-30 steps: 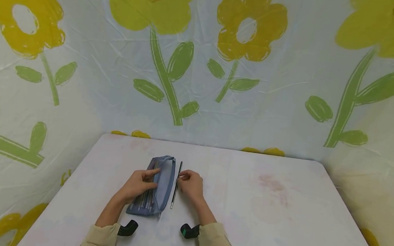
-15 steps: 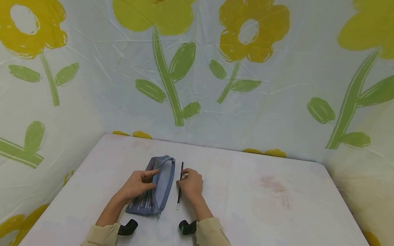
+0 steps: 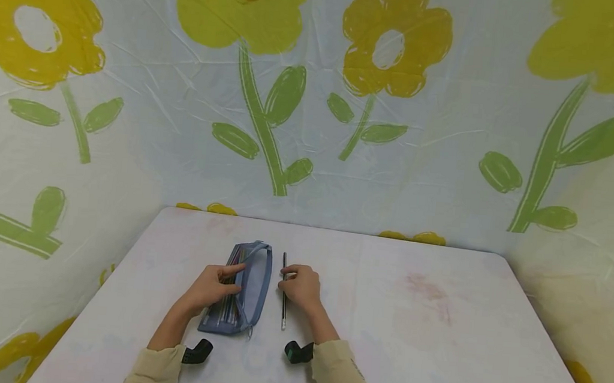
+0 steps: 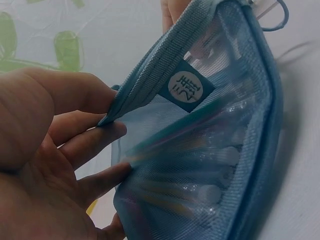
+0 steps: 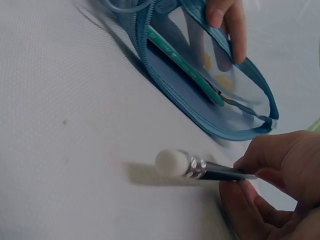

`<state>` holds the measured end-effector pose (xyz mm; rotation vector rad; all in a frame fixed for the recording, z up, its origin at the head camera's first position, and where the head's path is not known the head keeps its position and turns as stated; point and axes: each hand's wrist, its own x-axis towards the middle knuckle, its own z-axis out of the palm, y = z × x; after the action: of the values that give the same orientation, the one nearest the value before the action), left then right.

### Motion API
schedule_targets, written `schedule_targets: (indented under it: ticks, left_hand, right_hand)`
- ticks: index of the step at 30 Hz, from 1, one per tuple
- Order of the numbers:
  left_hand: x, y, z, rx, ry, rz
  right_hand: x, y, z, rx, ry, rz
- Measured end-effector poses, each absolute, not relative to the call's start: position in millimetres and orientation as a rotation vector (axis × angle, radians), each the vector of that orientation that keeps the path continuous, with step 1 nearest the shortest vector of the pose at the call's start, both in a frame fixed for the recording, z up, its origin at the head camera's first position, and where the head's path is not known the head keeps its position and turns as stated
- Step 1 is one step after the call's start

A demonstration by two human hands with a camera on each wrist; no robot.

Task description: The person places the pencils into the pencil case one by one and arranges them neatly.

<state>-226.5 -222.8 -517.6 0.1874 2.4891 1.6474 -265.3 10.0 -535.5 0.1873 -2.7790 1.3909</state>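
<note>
Between the thumb and fingers of my right hand (image 3: 302, 287) is a black pencil (image 5: 217, 172) with a white eraser held on by a silver ferrule. The pencil stands just right of a blue mesh pencil case (image 3: 259, 284), apart from it, eraser end toward me. My left hand (image 3: 212, 286) pinches the zip edge of the case, lifting it so the mouth gapes toward the right. Through the mesh in the left wrist view, several pens (image 4: 200, 192) lie inside, beside a sewn label (image 4: 187, 86). A green pencil (image 5: 185, 70) shows within the mouth in the right wrist view.
Both hands work over a pale table (image 3: 408, 344), left of its middle. A curtain with yellow flowers (image 3: 394, 48) rises behind it and at the sides. Black camera mounts (image 3: 298, 352) stick out from both wrists.
In my right hand the pencil has swung from a slant, its eraser end shifting right, and the hand has moved slightly right. The left hand keeps its pinch on the pencil case.
</note>
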Motion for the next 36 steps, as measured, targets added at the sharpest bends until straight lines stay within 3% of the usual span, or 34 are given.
schedule_targets:
  ticks: [22,36]
  left_hand:
    - [-226,-221,-519,0.164,2.509,1.633]
    - [-225,-219,-514,0.204,2.509,1.620]
  right_hand:
    - [-248,6,-520,0.265,-2.568,2.215]
    - [-256,-16,-519,0.144,-2.561,2.174]
